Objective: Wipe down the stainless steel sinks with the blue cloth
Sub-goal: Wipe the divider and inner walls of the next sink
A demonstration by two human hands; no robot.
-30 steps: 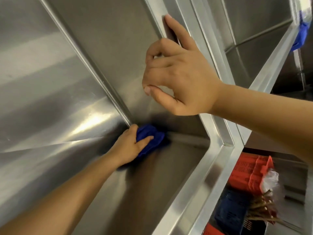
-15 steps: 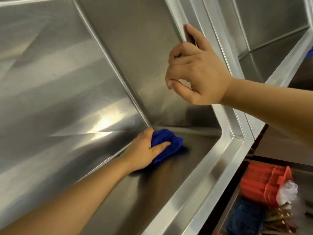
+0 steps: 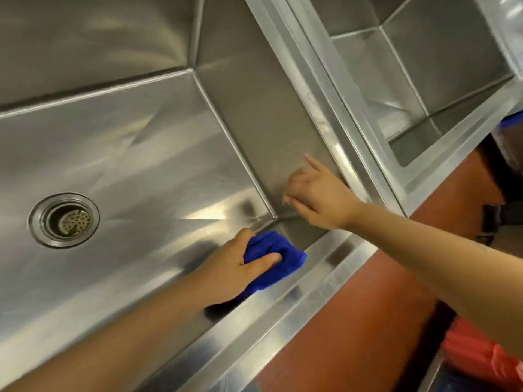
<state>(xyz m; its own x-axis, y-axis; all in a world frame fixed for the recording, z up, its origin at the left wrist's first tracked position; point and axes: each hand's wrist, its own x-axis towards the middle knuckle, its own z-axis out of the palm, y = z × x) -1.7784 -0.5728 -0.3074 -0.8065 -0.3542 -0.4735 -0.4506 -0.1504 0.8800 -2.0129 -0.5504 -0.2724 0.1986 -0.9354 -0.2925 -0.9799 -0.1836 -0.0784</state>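
Blue cloth [image 3: 285, 264], bunched in the gripping left hand [image 3: 235, 267] for pressure, rubs the sink's [image 3: 268, 123] near corner; curled, empty right hand [image 3: 317, 196] likely braces nearby.

Blue cloth [image 3: 271, 258]: bunched into a wad, gripped by the left hand [image 3: 235, 267], pressed against the front wall of the near sink [image 3: 141, 154] beside its front right corner, just below the rim. Near sink: brushed steel, streaked with glare, round perforated drain [image 3: 64, 220] in the floor. Second sink [image 3: 424, 80]: adjoining on the right, smaller in view.
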